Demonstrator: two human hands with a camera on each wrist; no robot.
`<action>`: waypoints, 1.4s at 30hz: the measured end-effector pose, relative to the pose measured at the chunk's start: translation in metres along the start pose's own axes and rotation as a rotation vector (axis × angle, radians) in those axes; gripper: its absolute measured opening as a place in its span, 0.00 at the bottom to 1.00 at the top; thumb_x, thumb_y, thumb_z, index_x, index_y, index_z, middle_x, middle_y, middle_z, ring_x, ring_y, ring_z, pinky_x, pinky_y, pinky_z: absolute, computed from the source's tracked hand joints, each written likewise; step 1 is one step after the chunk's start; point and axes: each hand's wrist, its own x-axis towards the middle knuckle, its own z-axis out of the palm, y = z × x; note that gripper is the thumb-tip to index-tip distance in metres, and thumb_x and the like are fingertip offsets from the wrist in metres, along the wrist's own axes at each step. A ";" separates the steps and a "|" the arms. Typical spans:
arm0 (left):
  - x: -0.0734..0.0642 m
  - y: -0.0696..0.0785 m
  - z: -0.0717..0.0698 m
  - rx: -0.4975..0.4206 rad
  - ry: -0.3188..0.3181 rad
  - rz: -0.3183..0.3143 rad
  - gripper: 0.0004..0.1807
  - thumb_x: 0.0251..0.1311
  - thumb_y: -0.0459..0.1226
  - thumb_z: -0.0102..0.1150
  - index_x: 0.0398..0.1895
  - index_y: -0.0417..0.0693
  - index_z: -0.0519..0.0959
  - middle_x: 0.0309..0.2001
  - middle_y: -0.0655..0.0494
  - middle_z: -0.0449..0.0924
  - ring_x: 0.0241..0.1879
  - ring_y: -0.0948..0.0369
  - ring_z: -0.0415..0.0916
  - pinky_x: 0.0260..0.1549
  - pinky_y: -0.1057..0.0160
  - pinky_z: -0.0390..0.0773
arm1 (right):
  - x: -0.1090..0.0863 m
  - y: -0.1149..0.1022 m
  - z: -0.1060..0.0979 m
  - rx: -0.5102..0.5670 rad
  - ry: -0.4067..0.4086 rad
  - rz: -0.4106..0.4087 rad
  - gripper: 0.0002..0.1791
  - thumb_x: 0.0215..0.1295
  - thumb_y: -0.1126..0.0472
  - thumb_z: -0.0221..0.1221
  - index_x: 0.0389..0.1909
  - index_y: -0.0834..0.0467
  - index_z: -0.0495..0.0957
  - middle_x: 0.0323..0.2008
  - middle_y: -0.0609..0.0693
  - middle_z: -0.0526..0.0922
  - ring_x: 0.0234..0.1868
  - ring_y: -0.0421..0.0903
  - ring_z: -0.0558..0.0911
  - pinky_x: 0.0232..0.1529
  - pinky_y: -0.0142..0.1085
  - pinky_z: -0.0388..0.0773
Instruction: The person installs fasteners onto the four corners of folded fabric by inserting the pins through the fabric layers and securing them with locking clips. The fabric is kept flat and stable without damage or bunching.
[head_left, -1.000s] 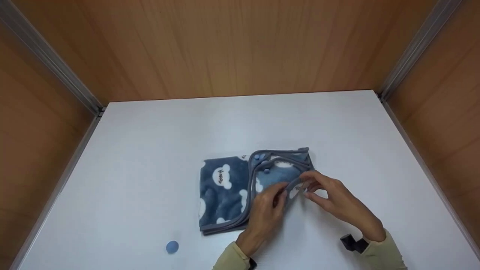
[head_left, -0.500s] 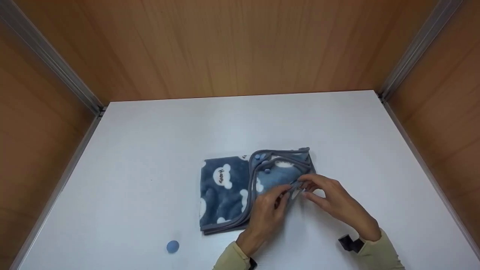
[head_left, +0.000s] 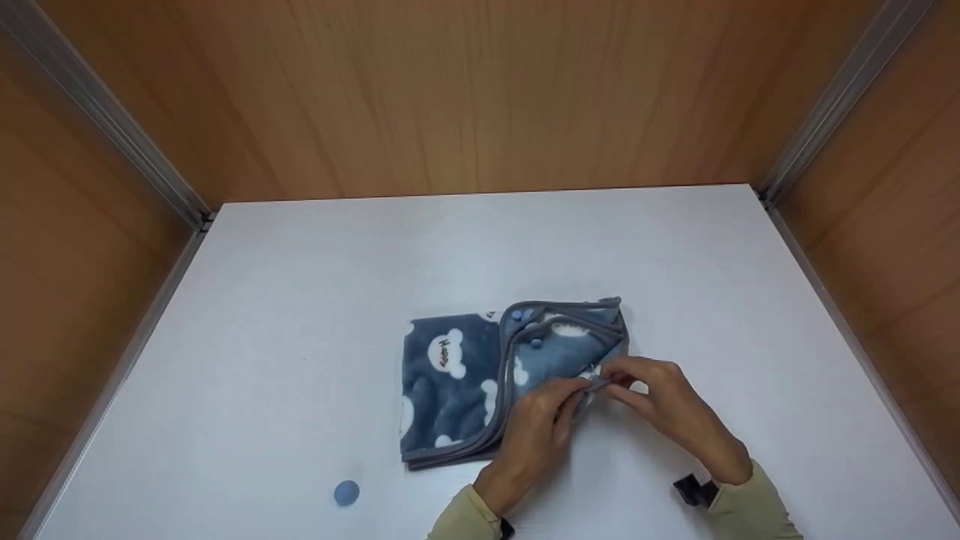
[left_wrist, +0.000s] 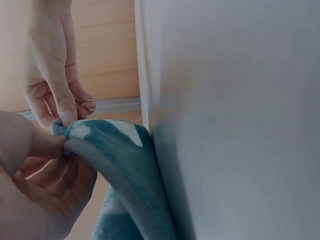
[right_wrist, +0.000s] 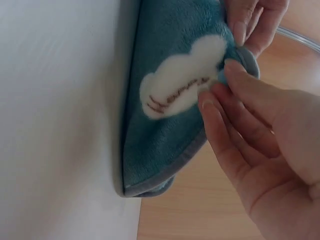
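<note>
A folded blue fleece blanket [head_left: 457, 401] with white bear-head prints and grey-blue piping lies on the white table in the head view. Small round blue buttons [head_left: 535, 343] show near its upper flap. My left hand [head_left: 534, 424] pinches the piped edge [left_wrist: 107, 162] near the blanket's lower right. Close beside it, my right hand [head_left: 675, 397] pinches the same edge between thumb and fingers. The right wrist view shows a white print [right_wrist: 185, 77] with brown lettering, and a pale blue bit [right_wrist: 222, 76] at the right fingertips, mostly hidden by them.
A loose round blue disc [head_left: 346, 493] lies on the white table [head_left: 262, 337], left of the blanket's front corner. Wooden panels [head_left: 480, 97] with grey metal corner posts enclose the back and both sides.
The lifted edge has turned over between the hands, so the white print under it shows less in the head view. The right hand has shifted slightly down and left; the left has barely moved.
</note>
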 end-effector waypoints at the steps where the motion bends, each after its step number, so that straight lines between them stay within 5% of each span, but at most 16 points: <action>1: 0.000 0.000 0.001 0.003 -0.005 -0.001 0.10 0.71 0.27 0.59 0.49 0.40 0.86 0.43 0.53 0.88 0.42 0.65 0.84 0.40 0.72 0.80 | 0.000 0.001 0.000 -0.002 0.006 -0.005 0.14 0.57 0.74 0.72 0.41 0.55 0.84 0.37 0.43 0.87 0.36 0.38 0.85 0.37 0.34 0.83; 12: -0.001 0.005 -0.004 0.080 -0.010 -0.016 0.08 0.67 0.32 0.66 0.47 0.45 0.85 0.36 0.57 0.86 0.30 0.69 0.79 0.30 0.78 0.74 | -0.002 0.003 -0.001 0.024 -0.029 0.003 0.16 0.57 0.75 0.71 0.43 0.56 0.83 0.38 0.42 0.86 0.36 0.37 0.84 0.38 0.33 0.83; 29: -0.014 0.001 -0.029 0.239 0.190 -0.027 0.02 0.62 0.33 0.70 0.37 0.47 0.86 0.32 0.59 0.81 0.31 0.66 0.78 0.29 0.70 0.78 | -0.003 0.000 -0.005 0.019 -0.034 -0.025 0.16 0.58 0.74 0.71 0.45 0.57 0.82 0.38 0.44 0.87 0.35 0.38 0.84 0.37 0.34 0.83; 42: -0.028 -0.008 -0.057 0.286 0.247 -0.084 0.05 0.60 0.32 0.72 0.38 0.45 0.86 0.34 0.57 0.81 0.32 0.63 0.80 0.30 0.68 0.81 | -0.003 0.000 -0.006 0.045 -0.045 -0.060 0.16 0.58 0.75 0.71 0.45 0.58 0.82 0.37 0.45 0.86 0.35 0.39 0.84 0.36 0.34 0.83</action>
